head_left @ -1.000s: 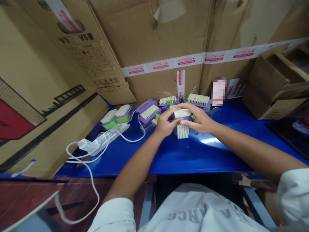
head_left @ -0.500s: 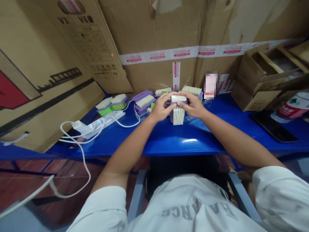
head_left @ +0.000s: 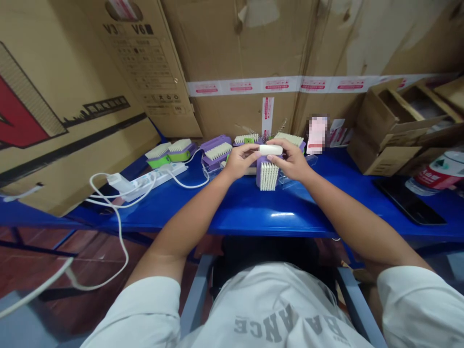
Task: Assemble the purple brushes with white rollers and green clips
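Between my two hands is a smooth white oblong piece (head_left: pixel 270 150), lying across the upper end of a purple brush (head_left: pixel 268 176) with cream bristles facing me. My left hand (head_left: pixel 240 161) pinches the left end of the white piece with thumb and fingertips. My right hand (head_left: pixel 291 159) is closed on its right end, thumb in front and fingers behind. Whether the white piece is joined to the brush, I cannot tell. Just behind my hands lie more brushes, among them a purple one (head_left: pixel 218 151) and one with pale bristles (head_left: pixel 290 139).
On the blue table (head_left: pixel 232 212), a white power strip (head_left: pixel 155 180) with looping cables and two green-purple brushes (head_left: pixel 181 150) lie left. To the right are an open cardboard box (head_left: pixel 384 130), a black phone (head_left: pixel 409 200) and a red-labelled bottle (head_left: pixel 437 171). Large cardboard panels (head_left: pixel 239 53) stand behind.
The head view has shifted slightly. My left fingers have drawn back to the left end of the white piece, so more of it shows. The brush stays in about the same place.
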`<action>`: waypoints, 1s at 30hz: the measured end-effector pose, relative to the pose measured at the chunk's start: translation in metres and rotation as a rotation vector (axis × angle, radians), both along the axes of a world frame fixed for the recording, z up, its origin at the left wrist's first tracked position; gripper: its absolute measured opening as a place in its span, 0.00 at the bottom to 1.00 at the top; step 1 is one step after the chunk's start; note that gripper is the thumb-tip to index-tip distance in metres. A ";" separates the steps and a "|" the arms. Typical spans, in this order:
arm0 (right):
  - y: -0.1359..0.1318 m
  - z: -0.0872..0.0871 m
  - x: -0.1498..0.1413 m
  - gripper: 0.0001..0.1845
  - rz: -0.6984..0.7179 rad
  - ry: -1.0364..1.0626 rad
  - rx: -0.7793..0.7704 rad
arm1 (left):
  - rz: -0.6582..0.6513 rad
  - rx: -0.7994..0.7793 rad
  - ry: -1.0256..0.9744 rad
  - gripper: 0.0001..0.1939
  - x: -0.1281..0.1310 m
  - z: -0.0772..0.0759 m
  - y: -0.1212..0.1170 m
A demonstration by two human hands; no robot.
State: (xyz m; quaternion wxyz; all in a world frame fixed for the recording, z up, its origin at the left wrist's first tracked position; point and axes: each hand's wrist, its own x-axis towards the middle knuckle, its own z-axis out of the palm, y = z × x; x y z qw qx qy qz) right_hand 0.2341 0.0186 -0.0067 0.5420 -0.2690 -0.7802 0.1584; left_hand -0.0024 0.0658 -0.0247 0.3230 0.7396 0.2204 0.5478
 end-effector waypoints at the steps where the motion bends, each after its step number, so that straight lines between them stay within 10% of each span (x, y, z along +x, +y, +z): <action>1: 0.000 0.000 0.000 0.32 -0.010 -0.004 -0.009 | -0.001 -0.005 -0.002 0.40 -0.001 0.001 0.000; 30: -0.004 0.001 -0.008 0.40 -0.011 0.129 -0.153 | -0.356 -0.353 -0.136 0.33 0.009 0.019 -0.025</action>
